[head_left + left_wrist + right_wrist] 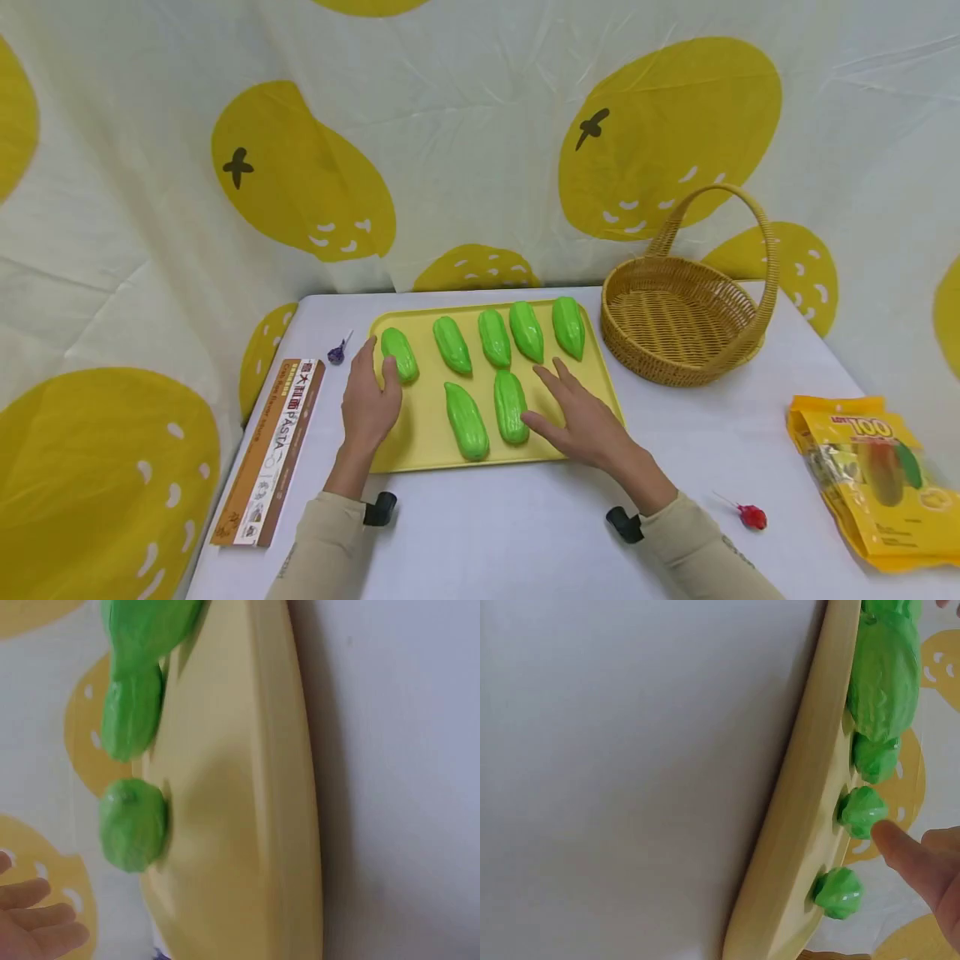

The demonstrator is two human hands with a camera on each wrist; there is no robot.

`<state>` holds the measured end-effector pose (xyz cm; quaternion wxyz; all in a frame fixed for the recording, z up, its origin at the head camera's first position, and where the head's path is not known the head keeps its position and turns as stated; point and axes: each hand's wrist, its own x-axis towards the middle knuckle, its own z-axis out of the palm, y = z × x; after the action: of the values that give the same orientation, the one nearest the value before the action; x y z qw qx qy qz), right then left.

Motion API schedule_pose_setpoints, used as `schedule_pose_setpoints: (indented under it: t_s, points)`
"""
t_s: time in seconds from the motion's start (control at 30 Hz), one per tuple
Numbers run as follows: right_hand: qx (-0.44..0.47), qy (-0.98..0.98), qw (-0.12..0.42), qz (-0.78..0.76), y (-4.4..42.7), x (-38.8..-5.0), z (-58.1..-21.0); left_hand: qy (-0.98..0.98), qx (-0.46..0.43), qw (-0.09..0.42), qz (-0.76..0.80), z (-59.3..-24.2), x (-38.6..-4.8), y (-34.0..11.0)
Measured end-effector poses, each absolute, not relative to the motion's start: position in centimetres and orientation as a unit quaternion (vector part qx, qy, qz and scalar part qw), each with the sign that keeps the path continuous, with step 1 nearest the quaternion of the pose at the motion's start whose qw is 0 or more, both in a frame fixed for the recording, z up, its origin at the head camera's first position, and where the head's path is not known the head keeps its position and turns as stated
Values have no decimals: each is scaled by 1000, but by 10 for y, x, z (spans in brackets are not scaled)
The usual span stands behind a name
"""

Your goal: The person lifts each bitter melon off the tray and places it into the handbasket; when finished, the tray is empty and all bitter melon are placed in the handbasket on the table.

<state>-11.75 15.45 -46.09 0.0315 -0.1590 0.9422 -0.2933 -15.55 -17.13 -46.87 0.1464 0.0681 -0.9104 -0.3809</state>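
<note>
Several green ridged toy vegetables, like small bitter melons, lie on a yellow tray point(420, 442). Five form a back row, among them a far-left one point(400, 355) and a far-right one point(568, 328); two more, a left one point(467, 421) and a right one point(511, 407), lie nearer the front. My left hand point(371, 404) hovers at the tray's left edge beside the far-left vegetable, fingers extended, holding nothing. Over the tray's right side, my right hand point(585, 421) has its fingers spread, thumb close to the front-right vegetable; whether they touch I cannot tell.
A wicker basket point(622, 354) with a tall handle stands right of the tray. A yellow snack bag point(873, 483) and a red lollipop point(752, 517) lie at the right. On the left are a pasta box point(270, 450) and a purple lollipop point(337, 354). A patterned curtain point(480, 167) hangs behind.
</note>
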Motion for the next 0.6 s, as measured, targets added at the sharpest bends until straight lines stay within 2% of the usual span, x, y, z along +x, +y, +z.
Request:
schedule_pose_setpoints:
  t_s: [0.6]
  points:
    - [-180, 926, 91, -319, 139, -115, -465, -883, 134, 53, -447, -494, -194, -198]
